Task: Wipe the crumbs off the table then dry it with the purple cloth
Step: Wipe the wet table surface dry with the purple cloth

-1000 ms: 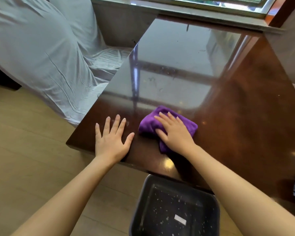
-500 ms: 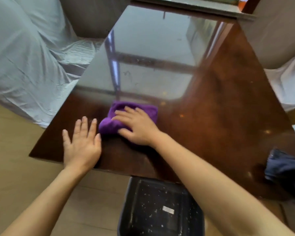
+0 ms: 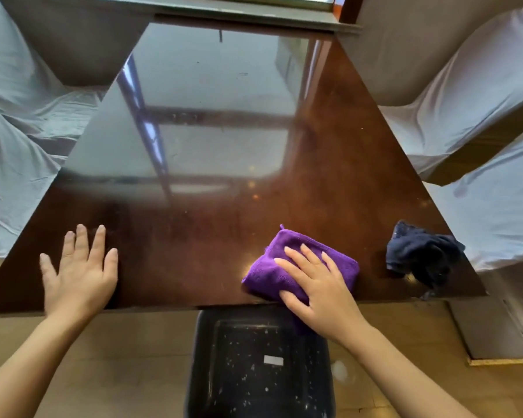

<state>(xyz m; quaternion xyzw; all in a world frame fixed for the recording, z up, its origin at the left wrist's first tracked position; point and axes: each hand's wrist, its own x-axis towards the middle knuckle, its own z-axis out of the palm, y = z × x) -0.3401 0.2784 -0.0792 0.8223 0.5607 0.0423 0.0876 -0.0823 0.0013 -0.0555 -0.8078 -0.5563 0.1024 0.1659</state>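
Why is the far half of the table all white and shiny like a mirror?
Head view: the glossy table mirrors bright window light, so glare washes out its far half; the near part by the purple cloth looks dark brown; the wide lens bends the table edges; the fingertips of the left hand look slightly soft.

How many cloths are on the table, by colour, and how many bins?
Purple cloth: 1, under the right hand
Dark blue cloth: 1, near the table's right corner
Black bin: 1, on the floor
Total: 3
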